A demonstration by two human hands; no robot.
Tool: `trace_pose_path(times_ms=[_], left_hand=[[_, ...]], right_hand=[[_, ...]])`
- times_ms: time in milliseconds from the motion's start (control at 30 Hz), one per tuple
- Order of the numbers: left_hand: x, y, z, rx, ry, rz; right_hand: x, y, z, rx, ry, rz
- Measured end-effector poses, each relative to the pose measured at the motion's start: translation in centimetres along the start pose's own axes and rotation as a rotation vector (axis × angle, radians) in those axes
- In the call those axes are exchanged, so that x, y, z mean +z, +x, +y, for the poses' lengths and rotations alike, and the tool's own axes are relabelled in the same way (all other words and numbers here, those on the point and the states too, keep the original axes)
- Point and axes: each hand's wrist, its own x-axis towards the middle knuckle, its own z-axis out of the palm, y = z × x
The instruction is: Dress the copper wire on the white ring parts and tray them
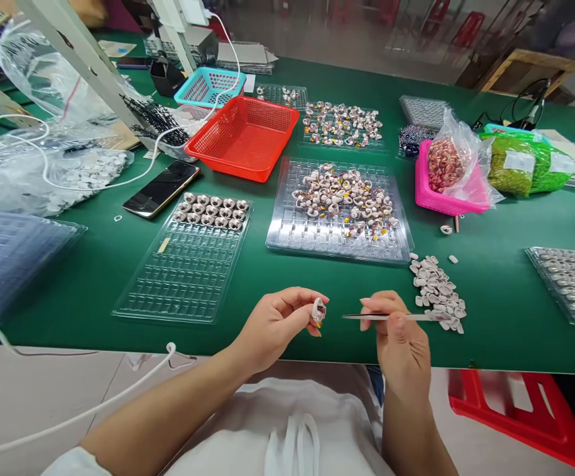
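Observation:
My left hand pinches a small white shell part with dark and reddish insides and a bit of yellow at its lower end. Metal tweezers lie level in my right hand, their tip pointing left toward the shell part but apart from it. Beyond both hands, a stack of clear trays bears a heap of similar wired shell parts. Loose pale caps lie in a pile to the right of my right hand. On the left, a clear compartment tray has shiny silver-and-white pieces in its far rows.
A red basket, a turquoise basket and a phone are at the back left. Toward the right stand a pink basket with a bag of copper coils and a filled tray. A white cable hangs near my left arm.

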Motion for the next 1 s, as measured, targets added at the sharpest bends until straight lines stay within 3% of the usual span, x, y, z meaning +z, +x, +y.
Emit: trace_pose_path(times_ms=[167, 467, 1000], left_hand=[[0.1, 0.0, -0.4, 0.013, 0.006, 0.018], [0.5, -0.1, -0.5, 0.079, 0.04, 0.103], [0.1, -0.2, -0.8, 0.078, 0.041, 0.137]], right_hand=[[-0.5, -0.6, -0.4, -0.047, 0.107, 0.041], [0.8, -2.1, -0.5, -0.082, 0.18, -0.018], [1.4, -2.3, -0.2, -0.104, 0.093, 0.03]])
